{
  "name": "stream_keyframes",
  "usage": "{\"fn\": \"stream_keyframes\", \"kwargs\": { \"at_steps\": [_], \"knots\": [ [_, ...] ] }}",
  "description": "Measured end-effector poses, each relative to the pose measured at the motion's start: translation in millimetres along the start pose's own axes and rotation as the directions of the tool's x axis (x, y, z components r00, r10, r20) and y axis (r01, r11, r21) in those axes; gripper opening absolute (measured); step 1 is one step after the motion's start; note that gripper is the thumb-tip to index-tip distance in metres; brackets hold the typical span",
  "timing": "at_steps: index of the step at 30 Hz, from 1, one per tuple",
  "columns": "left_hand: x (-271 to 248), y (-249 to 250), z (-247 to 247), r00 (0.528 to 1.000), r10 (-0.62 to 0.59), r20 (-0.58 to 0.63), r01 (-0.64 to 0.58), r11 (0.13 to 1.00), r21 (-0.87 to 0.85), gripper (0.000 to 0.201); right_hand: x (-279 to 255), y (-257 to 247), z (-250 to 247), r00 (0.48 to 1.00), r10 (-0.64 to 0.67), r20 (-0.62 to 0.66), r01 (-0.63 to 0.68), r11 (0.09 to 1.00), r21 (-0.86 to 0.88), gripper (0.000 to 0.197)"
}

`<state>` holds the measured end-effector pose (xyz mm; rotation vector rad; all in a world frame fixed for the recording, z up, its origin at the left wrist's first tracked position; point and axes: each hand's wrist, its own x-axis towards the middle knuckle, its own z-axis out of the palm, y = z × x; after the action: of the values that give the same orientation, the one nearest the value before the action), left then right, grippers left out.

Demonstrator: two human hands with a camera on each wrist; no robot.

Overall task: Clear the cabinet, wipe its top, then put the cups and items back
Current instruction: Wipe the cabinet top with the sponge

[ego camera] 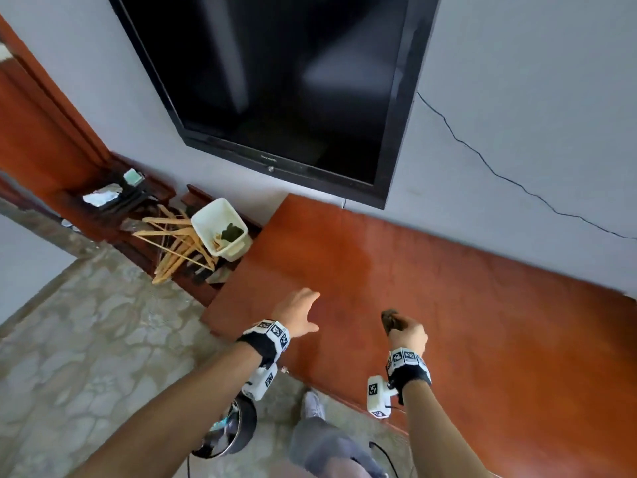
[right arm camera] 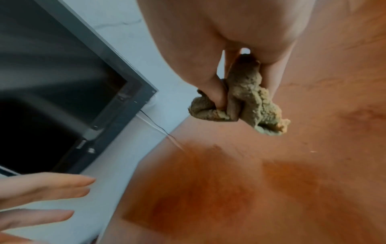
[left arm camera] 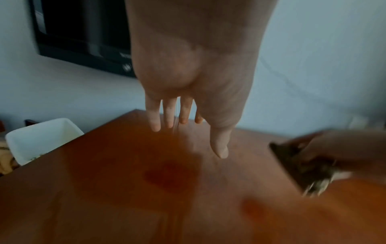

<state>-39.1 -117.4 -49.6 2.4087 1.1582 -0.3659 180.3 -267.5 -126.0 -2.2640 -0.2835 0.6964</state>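
We hold our left hand (ego camera: 298, 313) flat over the near left part of the cabinet (ego camera: 448, 288), its fingers (left arm camera: 156, 115) straight and spread, gripping nothing; whether they touch the wood we cannot tell. Our right hand (ego camera: 406, 334) hovers to its right, over the near middle of the top, with its fingers (right arm camera: 211, 82) curled round a bunched, greenish-brown cloth (right arm camera: 250, 102) whose loose end hangs below them, apart from the wood. The cabinet's red-brown top carries a darker patch (left arm camera: 167, 175) under the left hand, though what it is we cannot tell. A black TV (ego camera: 275, 81) hangs on the wall above the far edge. Left of the cabinet stands a white bin (ego camera: 220, 229), and beside it lie wooden hangers (ego camera: 172, 243). On the floor near our feet sits a metal pot (ego camera: 238, 429).
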Motion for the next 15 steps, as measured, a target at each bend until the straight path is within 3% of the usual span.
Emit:
{"fn": "stream_keyframes", "kwargs": {
  "at_steps": [4, 8, 11, 15],
  "knots": [
    [66.1, -37.9, 16.6, 0.984, 0.014, 0.176, -0.049, 0.980, 0.194, 0.096, 36.6, 6.5, 8.9, 0.992, -0.101, -0.073, 0.091, 0.987, -0.133, 0.049],
    [112.5, -65.4, 29.9, 0.968, 0.052, 0.246, -0.125, 0.948, 0.292, 0.129, 45.1, 22.1, 16.4, 0.979, -0.188, -0.074, 0.168, 0.963, -0.212, 0.039],
    [146.3, -71.1, 29.1, 0.970, 0.062, 0.236, -0.141, 0.932, 0.333, 0.147, 53.6, 42.3, 23.0, 0.985, -0.110, -0.129, 0.074, 0.964, -0.256, 0.045],
    [176.1, -75.1, 32.0, 0.977, -0.046, 0.207, -0.004, 0.972, 0.234, 0.158, 67.6, 51.1, 30.7, 0.964, -0.013, -0.266, -0.069, 0.953, -0.294, 0.048]
  ]
}}
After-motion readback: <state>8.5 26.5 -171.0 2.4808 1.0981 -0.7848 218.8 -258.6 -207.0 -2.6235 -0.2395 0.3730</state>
